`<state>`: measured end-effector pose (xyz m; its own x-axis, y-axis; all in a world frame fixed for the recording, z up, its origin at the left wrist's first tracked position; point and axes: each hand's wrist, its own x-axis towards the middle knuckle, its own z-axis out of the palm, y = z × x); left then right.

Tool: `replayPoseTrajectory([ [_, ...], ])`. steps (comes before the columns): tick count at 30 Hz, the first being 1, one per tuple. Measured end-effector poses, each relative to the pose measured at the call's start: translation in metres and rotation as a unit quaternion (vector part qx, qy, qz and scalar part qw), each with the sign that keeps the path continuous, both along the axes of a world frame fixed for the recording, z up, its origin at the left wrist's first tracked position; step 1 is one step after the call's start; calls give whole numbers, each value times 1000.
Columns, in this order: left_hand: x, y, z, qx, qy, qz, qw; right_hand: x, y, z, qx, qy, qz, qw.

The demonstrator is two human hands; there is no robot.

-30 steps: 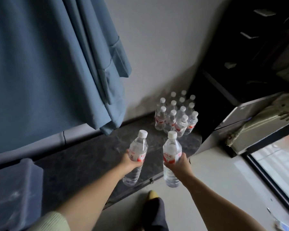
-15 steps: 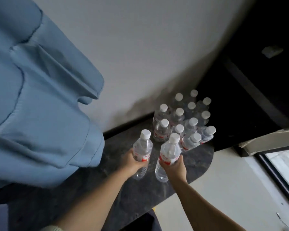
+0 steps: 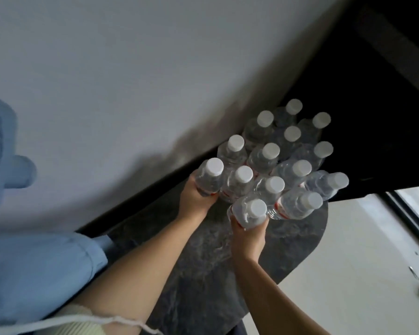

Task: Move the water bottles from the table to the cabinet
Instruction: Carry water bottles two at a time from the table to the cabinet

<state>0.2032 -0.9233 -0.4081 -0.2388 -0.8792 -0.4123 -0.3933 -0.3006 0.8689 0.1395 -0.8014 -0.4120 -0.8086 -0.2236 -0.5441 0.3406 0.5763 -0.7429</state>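
Several clear water bottles with white caps and red labels (image 3: 286,151) stand packed together on a dark marbled cabinet top (image 3: 298,243) in the corner by the wall. My left hand (image 3: 196,199) grips one bottle (image 3: 209,177) at the group's left edge. My right hand (image 3: 248,234) grips another bottle (image 3: 249,212) at the group's near edge. Both held bottles are upright and touch the neighbouring bottles. Whether their bases rest on the top is hidden by my hands.
A white wall (image 3: 131,81) rises behind the bottles. A dark piece of furniture (image 3: 363,117) stands to the right. Blue curtain fabric (image 3: 34,274) hangs at the left. Pale floor (image 3: 363,250) and a window frame (image 3: 406,213) lie to the right of the rounded cabinet end.
Both hands carried their bottles forward and down to the standing group, and the view tilted down over the bottles. The two held bottles now sit against the cluster.
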Motion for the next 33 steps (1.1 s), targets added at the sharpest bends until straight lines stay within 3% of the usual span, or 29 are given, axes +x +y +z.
replayPoseTrajectory([
  [6,-1,-12,-26,19,33,-53,998,-1,1,-19,5,13,-1,1000],
  [17,19,5,-2,43,-22,-92,995,-2,11,1,8,3,50,999],
  [25,23,14,59,9,-74,-127,989,-4,48,57,53,-2,150,987],
  [33,-8,13,138,-48,-73,-172,981,-39,47,145,67,73,229,968],
])
